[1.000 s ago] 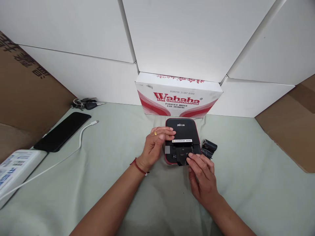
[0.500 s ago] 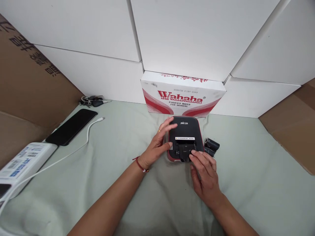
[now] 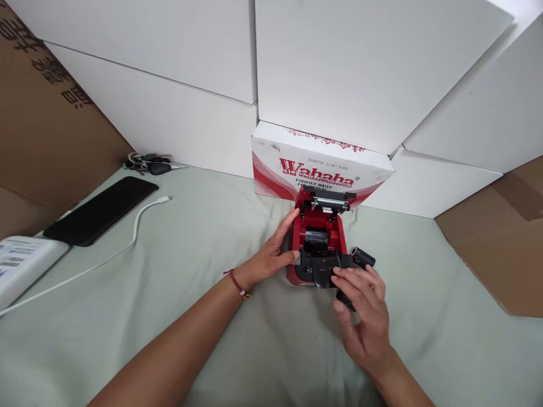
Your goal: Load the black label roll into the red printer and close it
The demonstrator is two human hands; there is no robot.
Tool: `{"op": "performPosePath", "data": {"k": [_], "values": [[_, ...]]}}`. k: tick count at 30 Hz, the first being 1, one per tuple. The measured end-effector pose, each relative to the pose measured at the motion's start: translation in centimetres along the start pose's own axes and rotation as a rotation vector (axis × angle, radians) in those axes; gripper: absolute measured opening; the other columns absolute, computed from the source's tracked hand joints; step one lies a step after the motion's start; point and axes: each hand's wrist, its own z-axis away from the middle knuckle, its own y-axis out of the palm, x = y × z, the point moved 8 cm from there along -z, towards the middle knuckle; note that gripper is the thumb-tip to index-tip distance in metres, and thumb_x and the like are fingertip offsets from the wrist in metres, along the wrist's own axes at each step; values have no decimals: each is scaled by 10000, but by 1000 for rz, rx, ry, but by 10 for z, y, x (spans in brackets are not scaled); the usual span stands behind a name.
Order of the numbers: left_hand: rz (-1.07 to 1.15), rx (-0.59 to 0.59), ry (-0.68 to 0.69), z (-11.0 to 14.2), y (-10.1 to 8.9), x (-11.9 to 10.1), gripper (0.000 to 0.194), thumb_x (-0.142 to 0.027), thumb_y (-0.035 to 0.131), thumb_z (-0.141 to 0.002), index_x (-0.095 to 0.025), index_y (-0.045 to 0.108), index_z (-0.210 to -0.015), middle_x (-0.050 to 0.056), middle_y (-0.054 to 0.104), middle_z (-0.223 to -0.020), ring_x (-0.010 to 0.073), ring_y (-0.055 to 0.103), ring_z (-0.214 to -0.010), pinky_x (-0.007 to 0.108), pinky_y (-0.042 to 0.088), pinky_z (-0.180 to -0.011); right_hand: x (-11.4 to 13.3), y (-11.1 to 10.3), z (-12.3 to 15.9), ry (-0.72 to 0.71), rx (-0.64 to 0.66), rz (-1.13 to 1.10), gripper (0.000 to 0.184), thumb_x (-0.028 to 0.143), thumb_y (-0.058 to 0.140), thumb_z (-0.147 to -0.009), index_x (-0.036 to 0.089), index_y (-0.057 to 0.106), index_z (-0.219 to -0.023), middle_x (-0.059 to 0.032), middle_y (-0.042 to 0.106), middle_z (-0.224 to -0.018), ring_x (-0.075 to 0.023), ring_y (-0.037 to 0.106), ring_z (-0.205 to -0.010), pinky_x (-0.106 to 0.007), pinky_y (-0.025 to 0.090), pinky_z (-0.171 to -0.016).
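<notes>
A small red and black label printer [image 3: 293, 274] stands on the cloth with its lid [image 3: 303, 195] raised. Inside lies a dark shiny roll [image 3: 316, 237], and a black strip [image 3: 323, 274] hangs over the printer's front edge. My left hand [image 3: 274, 257] grips the printer's left side, fingers along the wall and thumb at the front corner. The fingertips of my right hand [image 3: 365, 308] are on the strip's right edge, thumb below. Between that thumb and the fingers shows a dark piece [image 3: 345, 299] that I cannot make out. A black roll [image 3: 363, 257] lies right of the printer.
A white and red Wahaha carton [image 3: 271, 169] stands close behind the printer. At left are keys [image 3: 153, 164], a black phone [image 3: 102, 209], a white cable [image 3: 136, 226] and a white power strip [image 3: 29, 265]. Cardboard [image 3: 500, 243] and white panels [image 3: 190, 124] border the cloth.
The printer's lid has swung up and back, baring the red inside and the roll. My right hand has shifted slightly right and toward me. The camera view has tilted a little.
</notes>
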Motion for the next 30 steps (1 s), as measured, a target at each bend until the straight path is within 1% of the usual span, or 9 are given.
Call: {"op": "performPosePath", "data": {"k": [4, 6, 9, 13, 19, 22, 25, 28, 30], "values": [[-6, -23, 7, -1, -1, 1, 940, -421, 697, -981, -386, 138, -1736, 32, 114, -1851, 345, 116, -1716, 583, 225, -1384, -23, -31, -44, 156, 21, -167, 225, 260, 539, -1076, 270, 753, -1145, -68, 797, -1162, -246, 734, -1081, -423, 588, -940], [-7, -36, 33, -2, -1, 0, 944, -379, 704, -973, -381, 148, -1736, 37, 130, -1848, 349, 130, -1713, 584, 249, -1378, -34, -27, -76, 226, 126, -164, 235, 321, 547, -1083, 259, 771, -1047, -55, 802, -1064, -217, 755, -965, -353, 600, -848], [-29, -54, 79, -3, -3, -1, 928, -351, 712, -966, -366, 188, -1732, 54, 183, -1838, 355, 154, -1708, 594, 256, -1374, -40, 8, -116, 233, 433, 15, 258, 337, 543, -1071, 251, 786, -1064, -41, 810, -1041, -204, 755, -904, -322, 581, -818], [-99, -65, 102, -4, -6, 0, 866, -367, 722, -960, -351, 286, -1708, 72, 182, -1837, 365, 144, -1709, 614, 169, -1388, -46, 64, -135, 194, 827, 456, 308, 244, 616, -1007, 250, 749, -1285, -89, 802, -1224, -268, 755, -1065, -343, 542, -852], [-111, -50, 57, -7, -4, -1, 885, -345, 731, -931, -309, 299, -1702, 115, 160, -1834, 368, 126, -1712, 611, 164, -1388, -45, 88, -134, 182, 939, 601, 284, 213, 702, -923, 201, 775, -1197, -155, 800, -1149, -335, 748, -1027, -356, 498, -757], [-96, -50, 51, -8, -4, -1, 871, -333, 714, -931, -317, 304, -1699, 100, 165, -1832, 359, 137, -1712, 602, 165, -1392, -38, 64, -130, 170, 882, 525, 296, 219, 659, -943, 217, 755, -1223, -120, 783, -1192, -295, 736, -1024, -341, 508, -768], [-79, -60, 86, -8, -5, 1, 863, -324, 721, -924, -346, 323, -1690, 76, 192, -1828, 365, 159, -1706, 627, 162, -1387, -30, 9, -122, 200, 736, 259, 323, 330, 600, -1002, 264, 724, -1292, -62, 781, -1047, -219, 709, -830, -318, 527, -710], [-57, -77, 110, -9, -7, 3, 852, -340, 735, -919, -356, 351, -1679, 66, 227, -1820, 383, 191, -1695, 643, 172, -1382, -50, -51, -99, 381, 674, 156, 438, 544, 559, -1026, 294, 697, -1357, 14, 667, -694, -179, 554, -539, -300, 455, -520], [-28, -69, 95, -9, -6, 5, 842, -350, 724, -929, -358, 347, -1681, 65, 220, -1822, 386, 211, -1688, 640, 197, -1376, -71, -73, -76, 480, 724, 170, 438, 551, 564, -1006, 285, 725, -1314, 3, 686, -692, -195, 588, -565, -308, 480, -537]]}}
